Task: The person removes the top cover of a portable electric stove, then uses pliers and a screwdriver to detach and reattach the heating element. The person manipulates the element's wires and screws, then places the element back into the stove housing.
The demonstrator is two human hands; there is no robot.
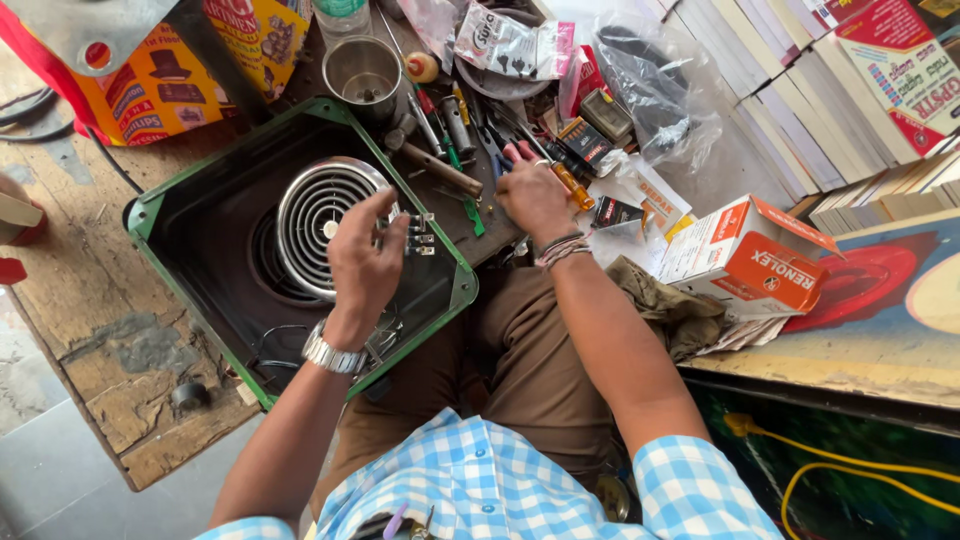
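The left hand (pixel 362 262) held the coil heating element (pixel 318 212) over the open green stove casing (pixel 450 262), fingers curled round its terminal end, seemingly to keep the contacts reachable. Right of the casing, the right hand (pixel 535 200) rested among scattered tools, fingers closed on an orange-handled screwdriver (pixel 572 185). Farther right lay an orange-and-white carton (pixel 750 255). Behind the casing stood a yellow-orange printed box (pixel 165 85) and a steel cup (pixel 363 70).

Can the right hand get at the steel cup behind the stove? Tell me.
Probably yes. The right hand rests among the tools, and the steel cup stands open just beyond them with only low tools between.
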